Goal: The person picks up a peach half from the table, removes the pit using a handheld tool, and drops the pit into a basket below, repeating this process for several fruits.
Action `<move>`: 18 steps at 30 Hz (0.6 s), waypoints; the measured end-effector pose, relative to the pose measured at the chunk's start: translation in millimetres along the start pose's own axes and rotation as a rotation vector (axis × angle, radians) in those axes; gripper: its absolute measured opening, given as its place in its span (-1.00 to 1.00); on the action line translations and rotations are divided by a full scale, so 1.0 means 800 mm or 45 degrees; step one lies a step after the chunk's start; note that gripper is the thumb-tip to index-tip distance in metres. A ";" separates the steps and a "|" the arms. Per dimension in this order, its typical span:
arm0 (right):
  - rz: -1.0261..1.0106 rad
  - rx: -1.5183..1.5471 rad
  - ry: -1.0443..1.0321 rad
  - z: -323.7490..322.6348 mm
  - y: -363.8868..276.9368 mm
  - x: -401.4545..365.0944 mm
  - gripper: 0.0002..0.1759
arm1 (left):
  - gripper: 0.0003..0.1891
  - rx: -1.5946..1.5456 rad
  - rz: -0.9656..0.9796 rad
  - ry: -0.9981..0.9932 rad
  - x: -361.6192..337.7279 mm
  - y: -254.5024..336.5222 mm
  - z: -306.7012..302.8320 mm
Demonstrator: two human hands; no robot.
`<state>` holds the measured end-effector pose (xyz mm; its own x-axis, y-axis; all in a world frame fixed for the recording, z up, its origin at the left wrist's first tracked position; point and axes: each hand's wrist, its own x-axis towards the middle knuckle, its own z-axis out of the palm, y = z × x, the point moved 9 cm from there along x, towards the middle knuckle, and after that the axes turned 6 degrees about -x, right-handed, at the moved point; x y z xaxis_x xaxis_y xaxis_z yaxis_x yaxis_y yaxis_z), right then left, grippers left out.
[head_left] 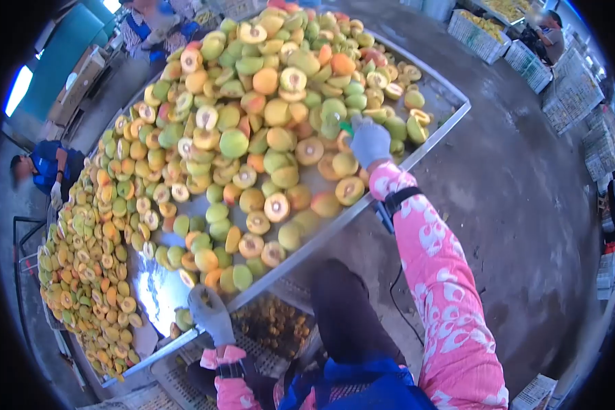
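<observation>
Around both hands (372,142) (210,316), crowded fruit (234,143); beyond the table (307,247), stacked crates (571,92).

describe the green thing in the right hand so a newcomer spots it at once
Find the metal table heaped with fruit, then follow the longer pink sleeve to the grey-gloved right hand. The small green piece juts from it toward the heap, a far more vivid green than the yellowish fruit around it.
</observation>
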<state>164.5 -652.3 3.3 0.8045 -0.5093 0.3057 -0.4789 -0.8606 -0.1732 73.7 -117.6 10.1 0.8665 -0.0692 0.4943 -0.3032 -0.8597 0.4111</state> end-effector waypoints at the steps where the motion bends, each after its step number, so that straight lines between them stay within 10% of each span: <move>1: -0.049 -0.023 -0.037 0.002 -0.002 -0.001 -0.63 | -0.90 0.008 -0.037 -0.012 0.002 0.007 -0.002; 7: -0.029 0.256 0.226 -0.065 0.046 -0.004 -0.72 | -0.91 0.026 -0.058 0.027 -0.001 0.006 -0.002; 13: -0.439 0.040 -0.110 -0.030 0.037 0.014 -0.62 | -0.93 0.012 -0.060 0.058 0.001 0.012 -0.005; 18: -0.289 -0.010 -0.193 -0.038 0.019 -0.014 -0.66 | -0.91 -0.004 -0.142 0.025 -0.002 0.001 -0.004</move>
<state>137.7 -659.6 26.1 0.9346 -0.2990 0.1924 -0.2826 -0.9531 -0.1086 70.4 -116.7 12.3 0.8871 0.0367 0.4601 -0.2067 -0.8598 0.4669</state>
